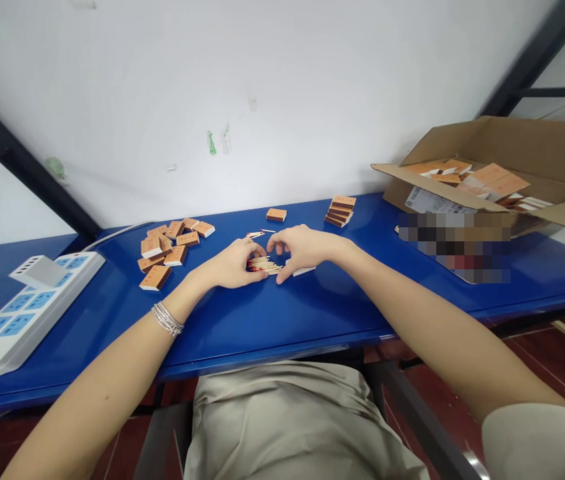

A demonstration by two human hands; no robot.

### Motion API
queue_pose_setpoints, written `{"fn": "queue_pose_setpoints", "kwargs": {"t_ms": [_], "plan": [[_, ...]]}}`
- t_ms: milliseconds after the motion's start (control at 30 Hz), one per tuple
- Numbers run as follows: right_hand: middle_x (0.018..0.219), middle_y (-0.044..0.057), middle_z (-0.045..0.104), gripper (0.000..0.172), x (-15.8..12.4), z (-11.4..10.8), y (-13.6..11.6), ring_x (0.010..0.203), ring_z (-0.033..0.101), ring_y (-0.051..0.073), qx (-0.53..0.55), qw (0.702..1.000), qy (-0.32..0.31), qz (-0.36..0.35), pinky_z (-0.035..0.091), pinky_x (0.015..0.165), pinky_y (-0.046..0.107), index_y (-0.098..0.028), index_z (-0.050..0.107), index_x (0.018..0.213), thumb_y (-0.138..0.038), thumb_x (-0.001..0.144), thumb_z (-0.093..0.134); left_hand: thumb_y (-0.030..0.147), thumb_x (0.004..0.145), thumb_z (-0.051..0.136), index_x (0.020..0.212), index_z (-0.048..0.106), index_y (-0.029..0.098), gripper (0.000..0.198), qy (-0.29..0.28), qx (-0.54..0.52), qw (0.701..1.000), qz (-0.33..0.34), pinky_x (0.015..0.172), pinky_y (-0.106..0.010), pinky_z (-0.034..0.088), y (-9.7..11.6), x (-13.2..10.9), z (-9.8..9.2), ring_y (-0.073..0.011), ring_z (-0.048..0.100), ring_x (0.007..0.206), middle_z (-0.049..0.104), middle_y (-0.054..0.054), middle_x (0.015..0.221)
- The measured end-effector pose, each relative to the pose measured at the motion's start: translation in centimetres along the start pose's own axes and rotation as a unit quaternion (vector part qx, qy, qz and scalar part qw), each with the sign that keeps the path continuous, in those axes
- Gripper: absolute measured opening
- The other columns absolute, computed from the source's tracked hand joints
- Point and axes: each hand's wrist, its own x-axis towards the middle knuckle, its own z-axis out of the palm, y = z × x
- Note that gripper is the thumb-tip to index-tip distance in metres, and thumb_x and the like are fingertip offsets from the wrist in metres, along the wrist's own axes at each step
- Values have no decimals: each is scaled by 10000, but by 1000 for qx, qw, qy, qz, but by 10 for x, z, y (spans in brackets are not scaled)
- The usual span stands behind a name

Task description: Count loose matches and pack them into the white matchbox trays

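A bundle of wooden matches (pixel 265 265) with red heads lies on the blue table between my two hands. My left hand (pixel 236 264) is curled around the left end of the bundle, thumb on the near side and fingers on the far side. My right hand (pixel 305 248) arches at the bundle's right end, its thumb and fingers apart. Partly under my right hand shows a white piece (pixel 304 271), perhaps a matchbox tray; most of it is hidden. Just beyond my hands lie a few loose matches (pixel 256 234).
Orange matchboxes (pixel 155 277) lie heaped at the left, near a white power strip (pixel 37 303). One matchbox (pixel 276 215) sits by the wall, with a leaning stack of matchboxes (pixel 339 211) to its right. An open carton (pixel 442 190) at the right holds more boxes.
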Motion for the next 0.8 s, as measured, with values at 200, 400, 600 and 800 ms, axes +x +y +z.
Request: {"fn": "queue_pose_setpoints", "kwargs": {"t_ms": [200, 400, 600, 800], "plan": [[961, 33, 710, 558, 6, 5, 3, 821, 624, 188, 8, 1000, 3, -4, 416, 700, 291, -206, 702, 1030, -557, 604, 786, 378, 756, 677, 993, 646, 147, 332, -6, 1, 1000, 6, 837, -394, 474, 5, 1, -3, -230, 589, 868, 636, -82, 911], [874, 19, 718, 440, 9, 8, 6, 741, 620, 154, 32, 999, 19, -15, 417, 654, 266, -195, 732, 958, -514, 656, 764, 359, 768, 646, 1013, 662, 130, 336, -7, -6, 1000, -4, 805, -368, 496, 4, 1, -3, -215, 615, 832, 645, -86, 932], [877, 27, 724, 385, 10, 10, 8, 747, 627, 146, 42, 999, 24, -20, 431, 658, 257, -191, 739, 963, -474, 702, 742, 291, 762, 651, 993, 664, 156, 268, 7, -9, 1000, -7, 752, -338, 490, 1, 2, 0, -203, 615, 814, 668, -78, 947], [884, 32, 727, 362, 10, 12, 10, 764, 637, 150, 48, 998, 25, -29, 437, 657, 246, -191, 738, 942, -448, 687, 759, 334, 764, 665, 999, 668, 151, 298, 13, -22, 1000, -15, 703, -320, 479, 0, 1, -1, -186, 607, 757, 676, -73, 928]]}}
